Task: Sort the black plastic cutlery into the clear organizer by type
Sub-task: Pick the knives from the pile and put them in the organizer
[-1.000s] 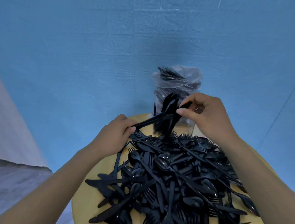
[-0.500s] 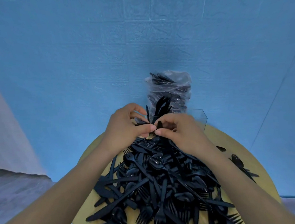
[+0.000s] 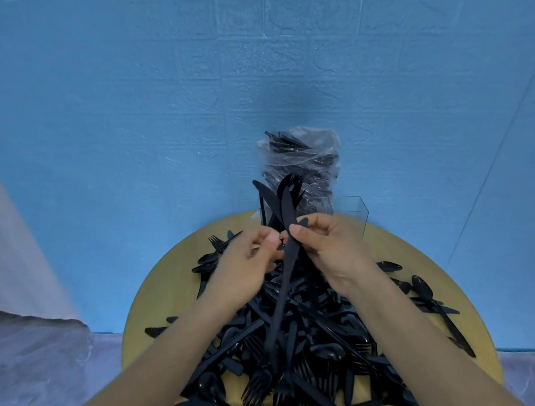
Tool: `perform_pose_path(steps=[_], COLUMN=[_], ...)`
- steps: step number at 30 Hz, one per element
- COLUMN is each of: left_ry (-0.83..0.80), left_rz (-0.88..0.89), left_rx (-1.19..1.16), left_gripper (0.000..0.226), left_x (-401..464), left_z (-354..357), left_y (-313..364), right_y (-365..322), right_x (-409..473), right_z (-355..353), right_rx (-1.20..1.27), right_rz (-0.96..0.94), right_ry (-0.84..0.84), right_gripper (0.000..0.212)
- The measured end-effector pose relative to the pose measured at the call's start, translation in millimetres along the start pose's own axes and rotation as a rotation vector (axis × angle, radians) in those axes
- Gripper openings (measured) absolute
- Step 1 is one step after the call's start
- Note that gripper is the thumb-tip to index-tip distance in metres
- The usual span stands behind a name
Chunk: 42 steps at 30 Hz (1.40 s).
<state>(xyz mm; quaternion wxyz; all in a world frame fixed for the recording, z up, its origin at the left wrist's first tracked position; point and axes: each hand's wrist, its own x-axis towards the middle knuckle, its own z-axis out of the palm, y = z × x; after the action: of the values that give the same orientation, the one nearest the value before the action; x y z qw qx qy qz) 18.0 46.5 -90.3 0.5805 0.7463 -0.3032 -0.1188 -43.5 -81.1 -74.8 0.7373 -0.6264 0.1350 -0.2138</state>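
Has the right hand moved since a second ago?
Yes. The right hand came down from in front of the plastic bag to below the clear organizer, now pinching a knife.

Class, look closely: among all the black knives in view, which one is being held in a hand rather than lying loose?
The long knife pinched by the right hand, blade pointing up toward the clear organizer; the other knives lie in the pile on the table.

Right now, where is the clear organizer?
In the head view the organizer stands at the table's far edge, just behind the right hand and in front of the cutlery bag.
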Motion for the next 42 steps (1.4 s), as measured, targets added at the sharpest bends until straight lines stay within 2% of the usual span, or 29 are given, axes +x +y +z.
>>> perform_pose_path(steps=[2,6,12,21,27,30,34,38,42], left_ry=[-0.029,-0.051,-0.04,-0.001,-0.014,-0.003,0.006,0.006,0.024], left_rz=[0.008,0.03,0.046,0.005,-0.063,-0.077,-0.089,-0.147,-0.235], left_rx=[-0.037,-0.173,-0.187,-0.184,-0.292,-0.312,-0.344,-0.42,-0.457], left_gripper=[0.023,0.027,0.03,0.035,0.026,0.025,0.026,0.023,0.019], left_x=[-3,-6,-11,-13,-13,-13,-13,-12,-12], left_z=[10,22,20,12,10,10,10,11,11], left_y=[-3,-2,1,-4,-4,-5,-5,-7,-10], right_y=[6,15,12,8,12,12,10,12,11], right_x=[-2,-2,-6,4,4,2,-2,-6,-4], right_z=[8,19,19,13,10,9,9,5,-4], right_rx=[0.083,0.094,0.06,-0.018,-0.108,-0.103,-0.073,-0.084,-0.093], right_rz=[0.044,0.038,0.051,-0.038,-0.099,-0.106,-0.118,-0.124,-0.105], right_ry=[0.044,0.122,0.115,0.217,0.284,0.282,0.244,0.186,0.257], right_gripper=[0.012,0.015,0.013,0.025,0.028,0.03,0.022,0.029,0.027])
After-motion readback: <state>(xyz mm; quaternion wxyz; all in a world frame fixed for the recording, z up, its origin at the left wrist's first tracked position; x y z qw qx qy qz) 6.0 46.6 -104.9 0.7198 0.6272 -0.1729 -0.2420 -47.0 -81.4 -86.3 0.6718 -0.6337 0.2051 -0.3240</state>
